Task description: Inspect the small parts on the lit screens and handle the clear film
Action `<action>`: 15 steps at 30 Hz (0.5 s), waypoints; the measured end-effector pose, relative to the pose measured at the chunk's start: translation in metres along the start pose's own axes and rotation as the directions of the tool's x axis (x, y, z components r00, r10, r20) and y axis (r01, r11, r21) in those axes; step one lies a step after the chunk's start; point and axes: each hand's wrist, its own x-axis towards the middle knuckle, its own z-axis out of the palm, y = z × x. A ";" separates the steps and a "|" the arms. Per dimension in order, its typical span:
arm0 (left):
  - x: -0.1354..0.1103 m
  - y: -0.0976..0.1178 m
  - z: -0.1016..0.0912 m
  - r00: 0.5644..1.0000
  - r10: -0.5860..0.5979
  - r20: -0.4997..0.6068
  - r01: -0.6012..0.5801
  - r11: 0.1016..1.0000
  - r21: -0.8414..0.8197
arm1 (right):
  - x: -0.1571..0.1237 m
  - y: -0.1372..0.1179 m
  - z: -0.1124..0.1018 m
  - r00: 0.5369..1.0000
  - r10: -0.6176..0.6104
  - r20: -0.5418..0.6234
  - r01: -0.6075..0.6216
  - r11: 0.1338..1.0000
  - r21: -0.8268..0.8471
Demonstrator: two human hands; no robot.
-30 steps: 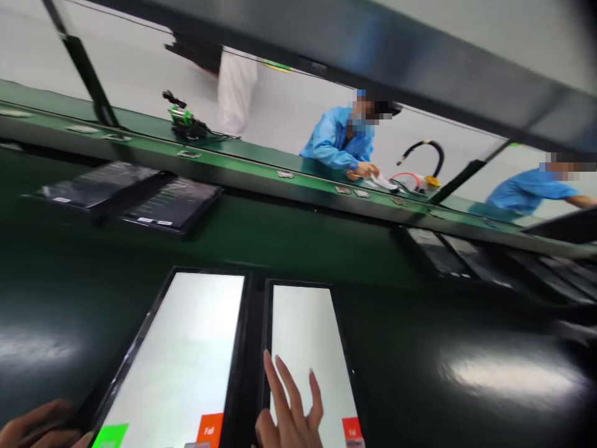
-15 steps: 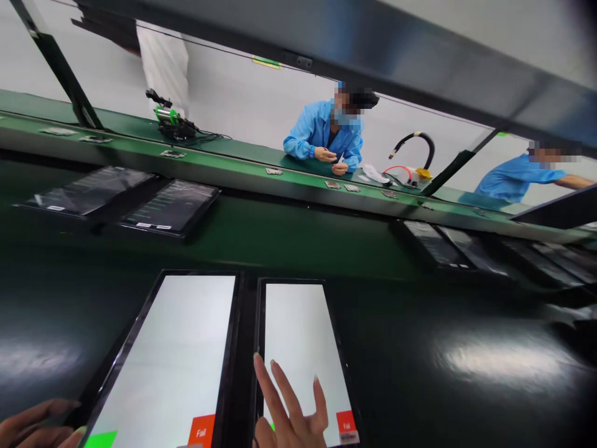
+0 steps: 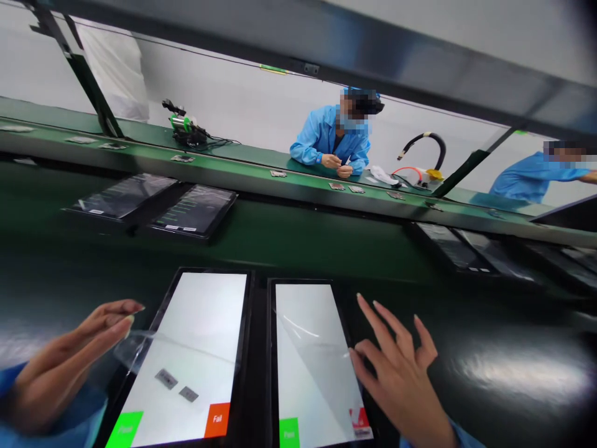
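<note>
Two tablets lie side by side, the left tablet [image 3: 186, 330] and the right tablet [image 3: 308, 336], both with lit white screens and green and red boxes at the bottom; the left red box reads "Fail". Clear plastic film [image 3: 205, 358] bearing two small grey labels hangs over the left screen. My left hand [image 3: 79, 354] pinches its edge between thumb and fingers. Past the right tablet's right edge, my right hand [image 3: 401, 373] pinches clear film with thumb and index, other fingers spread. Whether both hands hold one sheet is unclear.
Film-covered tablets [image 3: 196, 208] lie at the back left, more [image 3: 448, 246] at the back right. A raised green ledge [image 3: 252, 171] carries small boards [image 3: 278, 174]. Beyond it sits a co-worker in blue [image 3: 331, 140]; another blue sleeve [image 3: 527, 177] is farther right. A metal beam [image 3: 373, 68] crosses overhead.
My left hand has risen into view with film at its fingers. My right hand has moved right, off the right screen to its edge. Film with grey labels now shows over the left screen.
</note>
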 end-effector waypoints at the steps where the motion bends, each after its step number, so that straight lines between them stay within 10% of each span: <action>1: 0.006 0.002 0.002 0.997 -0.058 0.043 0.062 0.994 -0.093 | 0.005 0.005 0.000 1.000 0.020 -0.008 -0.020 1.000 0.002; 10: -0.008 0.034 0.017 0.963 -0.260 0.067 0.268 0.923 -0.277 | 0.037 0.032 0.009 0.998 -0.060 -0.011 0.059 0.994 -0.094; 15: -0.027 0.036 0.008 0.984 -0.102 0.144 0.117 0.988 -0.104 | 0.044 0.039 0.016 0.992 -0.073 -0.102 0.059 0.989 -0.134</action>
